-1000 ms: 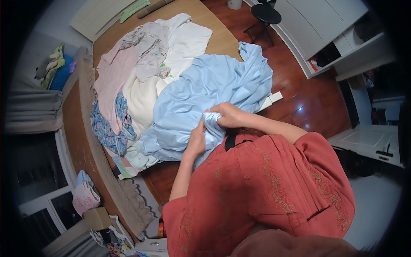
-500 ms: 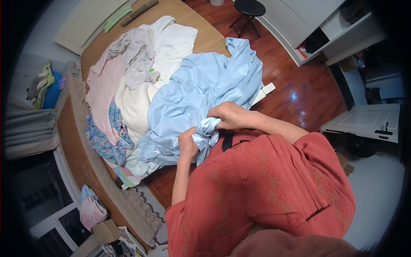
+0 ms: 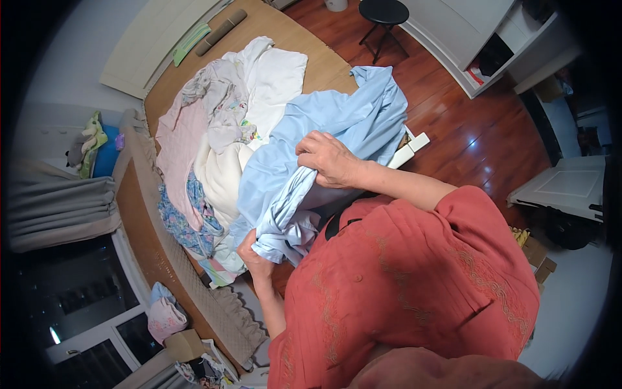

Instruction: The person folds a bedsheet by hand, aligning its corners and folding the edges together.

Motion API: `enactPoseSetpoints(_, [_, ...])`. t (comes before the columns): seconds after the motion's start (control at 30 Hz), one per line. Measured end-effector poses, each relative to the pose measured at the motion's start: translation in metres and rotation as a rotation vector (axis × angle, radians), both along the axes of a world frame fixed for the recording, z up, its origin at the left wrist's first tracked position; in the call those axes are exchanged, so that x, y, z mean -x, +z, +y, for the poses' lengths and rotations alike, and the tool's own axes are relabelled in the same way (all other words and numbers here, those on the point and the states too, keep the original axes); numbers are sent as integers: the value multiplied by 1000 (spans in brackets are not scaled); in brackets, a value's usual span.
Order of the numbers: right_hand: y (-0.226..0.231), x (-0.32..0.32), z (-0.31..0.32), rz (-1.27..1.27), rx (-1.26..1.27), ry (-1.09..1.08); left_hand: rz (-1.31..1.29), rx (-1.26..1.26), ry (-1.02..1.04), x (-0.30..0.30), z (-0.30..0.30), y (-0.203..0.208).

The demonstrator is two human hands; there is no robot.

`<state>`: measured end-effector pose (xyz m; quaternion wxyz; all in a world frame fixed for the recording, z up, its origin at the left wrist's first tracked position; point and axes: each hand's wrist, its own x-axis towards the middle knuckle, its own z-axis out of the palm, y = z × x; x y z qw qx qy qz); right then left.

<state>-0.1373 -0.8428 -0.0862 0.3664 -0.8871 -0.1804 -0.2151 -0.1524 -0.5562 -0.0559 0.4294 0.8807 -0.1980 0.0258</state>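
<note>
A large light blue bed sheet (image 3: 324,107) lies rumpled over the near side of the bed, and its near edge is gathered up in front of my body. My left hand (image 3: 254,256) is closed around a bunched part of that edge, low and to the left. Farther up and to the right, my right hand (image 3: 329,159) pinches the sheet with bent fingers. Between the two hands the cloth runs in a slanting, folded band. Some fingertips of both hands are hidden in the folds.
Beyond the sheet lie a white quilt (image 3: 280,71), a pink cloth (image 3: 180,126), a grey patterned cloth (image 3: 223,97) and a blue floral cloth (image 3: 188,217). A white bed-frame corner (image 3: 411,148) juts out at right. A black stool (image 3: 383,13) stands on the wooden floor.
My hands have spread apart, the left toward me and leftward, the right a little farther away. The twisted bunch of sheet between them has loosened into a longer band.
</note>
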Motion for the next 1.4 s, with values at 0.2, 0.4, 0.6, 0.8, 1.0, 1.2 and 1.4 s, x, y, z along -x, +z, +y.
enactPoseSetpoints(0.2, [6, 2, -20, 231, -447, 336, 4, -19, 72, -6, -15, -4])
enactPoseSetpoints(0.4, [-8, -8, -30, 414, -706, 435, 25, 23, 93, -7, -28, -2])
enactPoseSetpoints(0.6, [-13, -9, -49, 509, -219, 558, 33, -21, 196, -4, -39, -2])
enactPoseSetpoints(0.8, [-59, -21, -64, 463, -121, 256, 31, -63, 246, -2, -39, -7])
enactPoseSetpoints(1.0, [-97, -34, -86, 523, 14, 48, 62, 67, 194, -26, -39, -8])
enactPoseSetpoints(1.2, [-100, -35, -87, 606, -45, -33, 95, 145, 112, -54, -4, -15])
enactPoseSetpoints(1.4, [-64, -36, -48, 565, -320, 112, 156, 349, 138, -84, 65, -17])
